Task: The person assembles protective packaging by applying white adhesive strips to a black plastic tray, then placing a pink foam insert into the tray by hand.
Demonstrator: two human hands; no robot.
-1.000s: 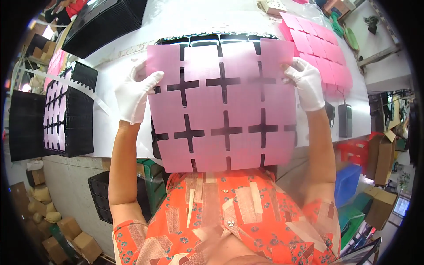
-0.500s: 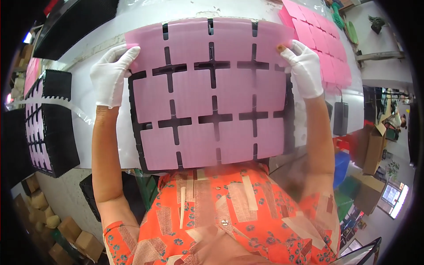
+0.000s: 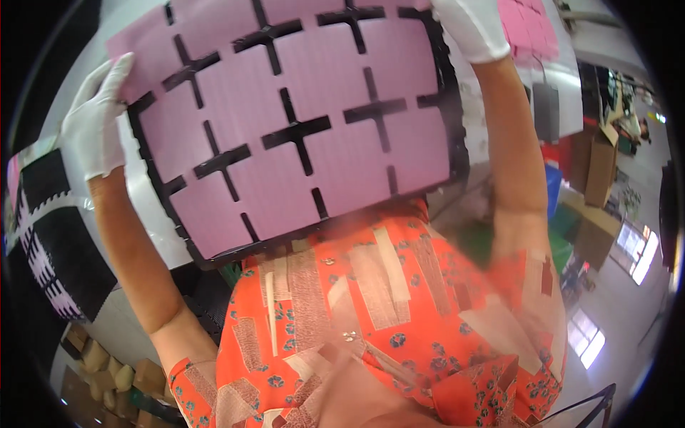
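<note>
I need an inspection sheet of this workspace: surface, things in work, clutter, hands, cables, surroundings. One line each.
Surface: white worktable, mostly hidden behind the sheet.
Things in work: pink sheet with cross-shaped cut-outs, lying on a black tray, held up and tilted.
Clutter: second black tray with pink pieces at the left; more pink sheets at the upper right.
Hands: left hand and right hand, both in white gloves, grip opposite edges of the sheet.
Cables: nothing seen.
Surroundings: cardboard boxes at the right; small brown boxes on the floor at the lower left.
</note>
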